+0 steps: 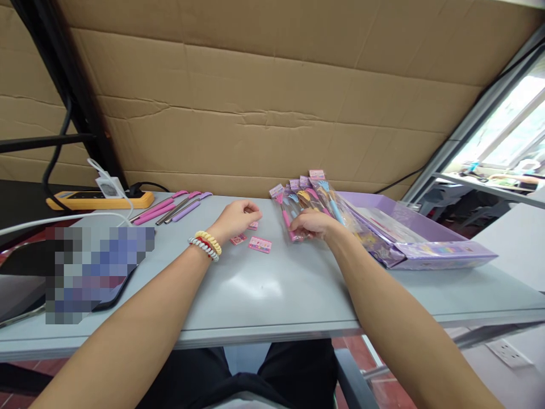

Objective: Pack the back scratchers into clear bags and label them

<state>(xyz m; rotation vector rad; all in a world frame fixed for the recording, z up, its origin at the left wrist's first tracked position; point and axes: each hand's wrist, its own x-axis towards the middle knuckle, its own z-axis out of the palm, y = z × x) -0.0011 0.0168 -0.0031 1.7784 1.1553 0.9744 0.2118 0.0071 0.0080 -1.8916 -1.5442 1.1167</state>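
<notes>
My left hand (239, 219) is over the table, thumb and fingers pressed together in a pinch; whatever is between them is hidden. Small pink printed cards (260, 245) lie under and beside it. On the right, my right hand (310, 222) has its fingers curled on a pink back scratcher in a clear bag (286, 218), near its lower end. Several more bagged back scratchers (332, 204), with blue, orange and pink hand-shaped heads and header cards, are fanned out behind and beside that hand.
Loose pink and purple back scratchers (187, 208) lie at the back left. Beside them are a yellow power strip (100, 200) with a white charger (109, 186), and a phone (114, 292). A purple box (443, 254) holding clear bags stands right. Cardboard (272, 102) walls the back.
</notes>
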